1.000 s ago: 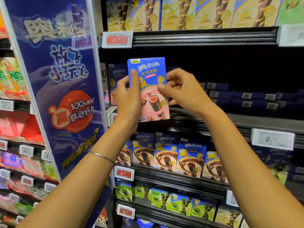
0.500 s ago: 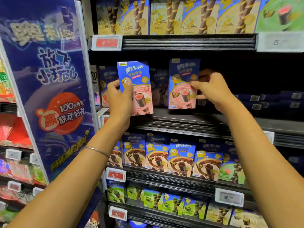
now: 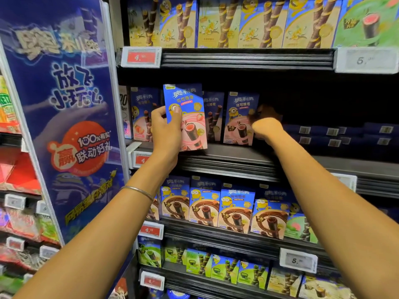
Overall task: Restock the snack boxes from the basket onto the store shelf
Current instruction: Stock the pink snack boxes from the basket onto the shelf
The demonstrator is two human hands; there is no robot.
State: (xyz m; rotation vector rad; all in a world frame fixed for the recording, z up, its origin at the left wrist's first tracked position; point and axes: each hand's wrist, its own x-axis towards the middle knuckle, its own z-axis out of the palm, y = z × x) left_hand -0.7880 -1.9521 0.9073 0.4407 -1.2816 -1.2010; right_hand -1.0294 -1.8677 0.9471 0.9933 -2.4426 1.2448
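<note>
My left hand [image 3: 165, 130] grips a blue and pink snack box [image 3: 190, 113] by its left edge and holds it upright, slightly tilted, in front of the middle shelf [image 3: 226, 156]. A second snack box [image 3: 239, 119] of the same kind stands on that shelf further in. My right hand [image 3: 266, 126] reaches into the shelf's shadow, its fingers curled at this box's right edge. Two more pink boxes [image 3: 143, 117] stand on the shelf to the left. The basket is out of view.
Flat dark blue boxes [image 3: 332, 134] lie stacked at the shelf's right. Brown-flavour boxes [image 3: 235, 208] fill the shelf below, yellow ones [image 3: 216, 22] the shelf above. A tall blue promo panel [image 3: 71, 117] borders the shelves on the left.
My right hand has carried the second box deeper into the shelf and set it upright there. My left hand has kept its box in front of the shelf.
</note>
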